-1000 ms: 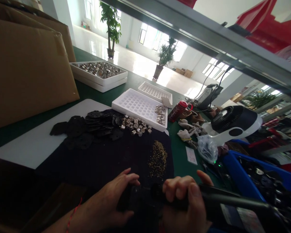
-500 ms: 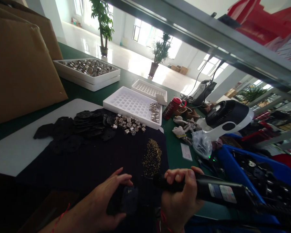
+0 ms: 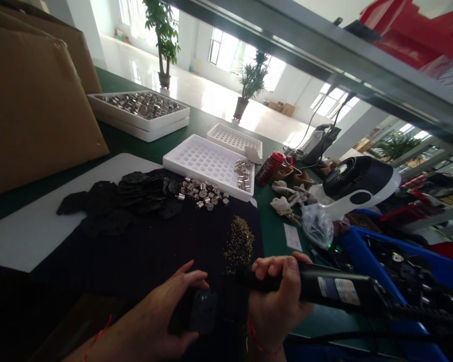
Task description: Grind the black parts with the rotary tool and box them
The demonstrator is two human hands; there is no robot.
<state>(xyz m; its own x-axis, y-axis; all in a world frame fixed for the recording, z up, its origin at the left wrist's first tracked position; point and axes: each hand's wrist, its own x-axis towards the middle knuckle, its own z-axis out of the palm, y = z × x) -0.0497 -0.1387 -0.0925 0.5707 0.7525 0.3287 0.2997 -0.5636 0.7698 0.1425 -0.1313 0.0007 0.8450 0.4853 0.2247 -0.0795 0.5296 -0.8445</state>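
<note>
My right hand is wrapped round a black electric screwdriver, whose tip end points left beside a pile of small brass-coloured screws. Thumb and fingers of my left hand curve around a black plate-like part on the dark cloth, at its left side. Small metal cylinders lie in a heap behind, next to a stack of flat black parts.
A white tray with square pockets holds some cylinders. Cardboard stands at left. On the right are a red bottle, a black-and-white fan and a blue bin of black parts. A metal shelf crosses overhead.
My right hand and the screwdriver have shifted slightly left and up. My left hand stays around the black part. The whole view has shifted slightly.
</note>
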